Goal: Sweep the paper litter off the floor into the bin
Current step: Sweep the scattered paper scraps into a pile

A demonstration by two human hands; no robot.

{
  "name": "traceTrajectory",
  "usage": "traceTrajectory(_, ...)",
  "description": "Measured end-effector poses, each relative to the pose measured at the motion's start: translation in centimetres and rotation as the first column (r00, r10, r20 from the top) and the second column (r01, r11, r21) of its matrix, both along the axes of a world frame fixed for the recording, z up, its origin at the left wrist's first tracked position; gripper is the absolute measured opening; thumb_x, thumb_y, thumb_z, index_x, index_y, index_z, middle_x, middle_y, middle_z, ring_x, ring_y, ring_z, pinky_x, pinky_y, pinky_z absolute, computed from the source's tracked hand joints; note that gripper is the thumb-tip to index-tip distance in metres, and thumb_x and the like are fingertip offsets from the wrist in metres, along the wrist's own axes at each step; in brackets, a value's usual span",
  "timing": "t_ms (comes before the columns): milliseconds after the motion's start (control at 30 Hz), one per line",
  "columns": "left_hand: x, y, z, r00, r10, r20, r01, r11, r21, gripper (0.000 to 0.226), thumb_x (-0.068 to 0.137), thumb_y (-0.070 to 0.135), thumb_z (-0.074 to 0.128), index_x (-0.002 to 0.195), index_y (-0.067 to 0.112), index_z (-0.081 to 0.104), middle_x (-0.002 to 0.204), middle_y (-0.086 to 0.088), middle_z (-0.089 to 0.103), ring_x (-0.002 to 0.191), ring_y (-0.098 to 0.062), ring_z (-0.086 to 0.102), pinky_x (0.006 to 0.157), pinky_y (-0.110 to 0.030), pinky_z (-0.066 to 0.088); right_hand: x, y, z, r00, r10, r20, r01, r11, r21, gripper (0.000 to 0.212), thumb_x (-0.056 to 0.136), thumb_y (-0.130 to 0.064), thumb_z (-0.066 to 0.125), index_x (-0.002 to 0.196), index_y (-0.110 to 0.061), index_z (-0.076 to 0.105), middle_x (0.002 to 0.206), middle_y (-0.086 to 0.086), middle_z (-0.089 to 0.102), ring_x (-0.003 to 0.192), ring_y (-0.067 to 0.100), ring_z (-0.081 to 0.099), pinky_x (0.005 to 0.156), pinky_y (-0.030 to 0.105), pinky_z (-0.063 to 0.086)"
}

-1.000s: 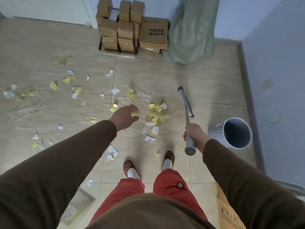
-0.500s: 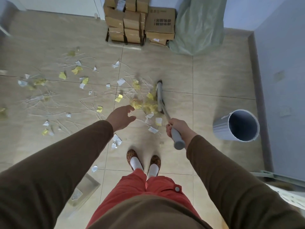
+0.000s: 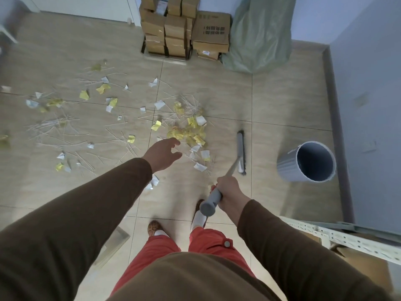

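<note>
Yellow and white paper scraps and thin white strips litter the tiled floor; the thickest pile of paper litter (image 3: pixel 192 133) lies just ahead of me, and looser scraps (image 3: pixel 84 95) spread to the left. My right hand (image 3: pixel 227 190) grips the grey handle of a broom (image 3: pixel 240 152), whose head rests on the floor right of the pile. My left hand (image 3: pixel 163 153) hovers over the floor left of the pile with relaxed fingers, holding nothing. A grey round bin (image 3: pixel 312 161) stands open on the floor to the right, near the wall.
Stacked cardboard boxes (image 3: pixel 184 29) and a green sack (image 3: pixel 260 33) stand against the far wall. A blue wall (image 3: pixel 368 83) runs along the right. A white perforated shelf rail (image 3: pixel 338 237) with a box under it juts in at lower right. A dustpan (image 3: pixel 112 242) lies by my left foot.
The broom head has swung from within the paper pile to the right, toward the bin. My left hand has stayed hovering left of the pile.
</note>
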State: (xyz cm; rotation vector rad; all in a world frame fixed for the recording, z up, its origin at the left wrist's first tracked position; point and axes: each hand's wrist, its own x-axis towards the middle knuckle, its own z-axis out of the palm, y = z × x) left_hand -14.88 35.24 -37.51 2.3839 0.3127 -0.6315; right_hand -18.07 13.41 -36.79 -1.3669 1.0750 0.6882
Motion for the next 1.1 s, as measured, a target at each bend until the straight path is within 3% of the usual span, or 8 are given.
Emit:
traceTrajectory(133, -2.1, 2.1, 0.0, 1.000, -0.010, -0.006, 0.010, 1.000, 0.009, 0.045, 0.093, 0.033, 0.065, 0.135, 0.019, 0.056, 0.129, -0.006, 0.061, 0.117, -0.025, 0.058, 0.101, -0.036, 0.045, -1.2, 4.3, -0.8, 0.990, -0.102, -0.102, 0.108, 0.993, 0.055, 0.039, 0.101, -0.007, 0.029, 0.138, -0.008, 0.039, 0.100, 0.007, 0.048, 0.063, 0.015, 0.049, 0.031, 0.017, 0.044)
traceTrajectory(300, -5.4, 6.1, -0.3, 1.000, 0.007, -0.025, -0.006, 0.999, 0.031, 0.045, 0.093, 0.032, 0.065, 0.135, 0.020, 0.056, 0.130, -0.006, 0.061, 0.118, -0.024, 0.058, 0.100, -0.034, 0.044, -2.5, 11.3, 0.2, 0.973, -0.188, -0.132, 0.217, 0.941, 0.260, 0.022, 0.100, 0.000, 0.032, 0.114, -0.015, 0.042, 0.088, 0.003, 0.043, 0.064, 0.013, 0.047, 0.041, 0.018, 0.047)
traceTrajectory(400, -7.2, 8.2, -0.6, 0.999, 0.011, -0.035, -0.010, 0.999, 0.039, 0.044, 0.092, 0.032, 0.066, 0.134, 0.021, 0.057, 0.130, -0.006, 0.061, 0.116, -0.024, 0.059, 0.097, -0.034, 0.045, -2.5, 13.3, 1.3, 0.969, -0.222, -0.110, 0.247, 0.894, 0.373, 0.017, 0.098, 0.002, 0.033, 0.105, -0.010, 0.043, 0.081, 0.007, 0.042, 0.057, 0.013, 0.044, 0.038, 0.014, 0.044)
traceTrajectory(567, -9.1, 10.9, -0.6, 0.998, 0.032, -0.046, -0.030, 0.998, 0.048, 0.044, 0.093, 0.033, 0.065, 0.134, 0.022, 0.056, 0.131, -0.006, 0.060, 0.118, -0.024, 0.058, 0.099, -0.034, 0.045, -2.9, 13.6, 2.0, 0.943, -0.301, -0.146, 0.331, 0.781, 0.530, 0.017, 0.099, -0.006, 0.035, 0.115, -0.009, 0.039, 0.057, 0.004, 0.043, 0.032, 0.011, 0.044, 0.033, 0.018, 0.041)
traceTrajectory(733, -9.9, 12.4, 0.0, 0.999, 0.049, -0.021, -0.048, 0.998, 0.029, 0.045, 0.093, 0.033, 0.065, 0.135, 0.021, 0.056, 0.131, -0.006, 0.060, 0.117, -0.025, 0.058, 0.100, -0.036, 0.046, -5.9, 14.4, 5.8, 0.943, -0.279, -0.179, 0.330, 0.738, 0.589, 0.014, 0.098, -0.007, 0.036, 0.112, -0.010, 0.038, 0.053, 0.003, 0.043, 0.033, 0.012, 0.045, 0.033, 0.018, 0.043)
traceTrajectory(833, -10.4, 13.4, 0.4, 0.998, 0.061, 0.000, -0.061, 0.998, 0.019, 0.045, 0.093, 0.034, 0.064, 0.135, 0.021, 0.056, 0.130, -0.006, 0.061, 0.116, -0.025, 0.058, 0.098, -0.035, 0.046, -8.0, 14.3, 8.2, 0.965, -0.179, -0.193, 0.260, 0.773, 0.579, 0.006, 0.097, -0.007, 0.039, 0.103, -0.009, 0.040, 0.052, 0.002, 0.043, 0.033, 0.011, 0.045, 0.033, 0.018, 0.042)
traceTrajectory(933, -11.2, 14.6, 0.7, 0.997, 0.073, 0.011, -0.073, 0.997, 0.027, 0.044, 0.093, 0.033, 0.064, 0.135, 0.020, 0.056, 0.130, -0.007, 0.061, 0.118, -0.025, 0.058, 0.099, -0.035, 0.045, -9.9, 12.8, 10.2, 0.968, 0.065, -0.244, 0.084, 0.830, 0.552, 0.005, 0.096, -0.008, 0.045, 0.091, -0.010, 0.043, 0.056, 0.003, 0.045, 0.036, 0.012, 0.047, 0.035, 0.019, 0.043)
traceTrajectory(1100, -13.2, 16.6, 0.2, 0.991, 0.132, -0.003, -0.132, 0.991, 0.034, 0.045, 0.094, 0.033, 0.063, 0.136, 0.019, 0.055, 0.133, -0.009, 0.061, 0.119, -0.027, 0.058, 0.102, -0.039, 0.046, -12.0, 11.1, 11.9, 0.854, 0.438, -0.281, -0.290, 0.849, 0.441, 0.007, 0.099, -0.010, 0.046, 0.094, -0.006, 0.045, 0.067, 0.006, 0.047, 0.038, 0.010, 0.048, 0.035, 0.016, 0.041)
